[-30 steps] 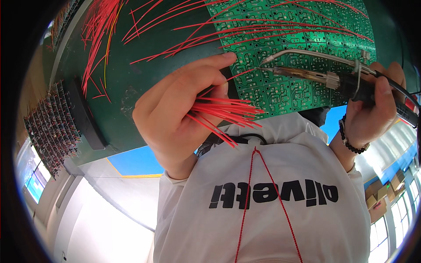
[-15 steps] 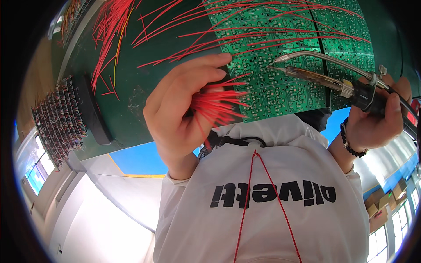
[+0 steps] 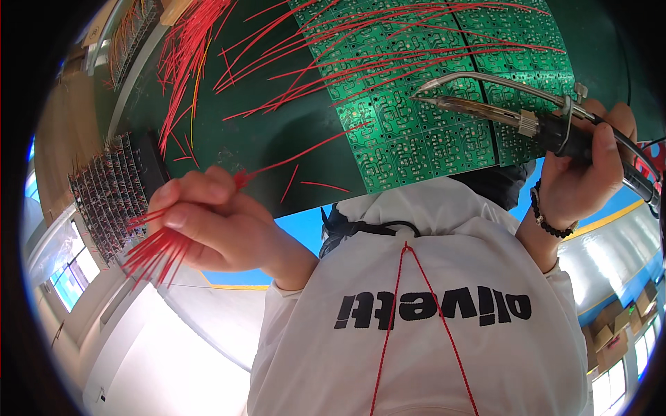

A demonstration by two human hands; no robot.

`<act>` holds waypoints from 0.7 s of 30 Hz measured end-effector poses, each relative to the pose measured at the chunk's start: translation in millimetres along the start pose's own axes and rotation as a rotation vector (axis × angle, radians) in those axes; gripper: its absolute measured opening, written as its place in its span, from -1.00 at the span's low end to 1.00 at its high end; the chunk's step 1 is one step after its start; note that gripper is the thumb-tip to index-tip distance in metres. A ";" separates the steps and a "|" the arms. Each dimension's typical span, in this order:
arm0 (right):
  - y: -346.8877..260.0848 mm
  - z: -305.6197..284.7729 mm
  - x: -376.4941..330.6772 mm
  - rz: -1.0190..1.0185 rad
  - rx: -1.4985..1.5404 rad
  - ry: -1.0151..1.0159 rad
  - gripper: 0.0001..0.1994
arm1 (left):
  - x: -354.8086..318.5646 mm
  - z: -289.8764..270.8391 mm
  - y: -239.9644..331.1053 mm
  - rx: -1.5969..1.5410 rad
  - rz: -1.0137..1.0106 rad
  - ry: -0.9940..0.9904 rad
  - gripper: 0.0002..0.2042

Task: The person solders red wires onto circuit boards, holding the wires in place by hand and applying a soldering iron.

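Note:
My left hand (image 3: 215,225) is closed around a bundle of red wires (image 3: 158,255), left of the circuit boards and by the table's near edge. One long red wire (image 3: 305,151) stretches from that hand to the near part of the green circuit board panel (image 3: 395,149). In my right hand (image 3: 590,166) is a soldering iron (image 3: 565,142) with a curved metal tube clamped along it. Its tip points left, over the panel, close to the surface; whether it touches cannot be made out. Several red wires (image 3: 388,61) lie across the panel's far part.
On the dark green table (image 3: 243,173) lie a big pile of red wires (image 3: 191,52) at the far left and two loose wires (image 3: 325,186) near the edge. Stacked populated boards (image 3: 107,197) stand at the left. A dark cable (image 3: 628,69) runs at the right.
My left hand has moved left and toward me, away from the panel, with the wire bundle turned outward. One wire now reaches to the panel. The soldering iron has shifted slightly left and away from me.

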State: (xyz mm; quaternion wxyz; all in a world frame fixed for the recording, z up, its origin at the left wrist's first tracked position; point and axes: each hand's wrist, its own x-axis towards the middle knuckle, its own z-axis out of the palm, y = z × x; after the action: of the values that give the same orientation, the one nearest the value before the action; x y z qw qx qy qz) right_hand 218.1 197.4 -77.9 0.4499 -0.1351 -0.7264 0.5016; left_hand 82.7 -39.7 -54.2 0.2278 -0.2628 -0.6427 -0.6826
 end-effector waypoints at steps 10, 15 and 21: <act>-13.2 9.8 8.4 0.272 0.172 0.150 -0.84 | -9.7 23.3 14.8 0.209 -0.050 -0.566 -0.87; -13.5 13.1 7.4 0.273 0.194 0.167 -0.82 | -0.1 39.8 3.5 0.355 0.189 -0.745 -0.88; -12.5 17.3 5.3 0.224 0.041 0.190 -0.81 | -12.2 42.5 -13.8 0.370 0.215 -0.691 -0.86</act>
State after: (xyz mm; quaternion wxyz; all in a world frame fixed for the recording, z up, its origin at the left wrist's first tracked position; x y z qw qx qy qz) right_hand 204.7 184.6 -66.1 0.4605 -0.2529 -0.6507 0.5482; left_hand 85.8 3.3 -71.1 0.1119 -0.4969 -0.7622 -0.3995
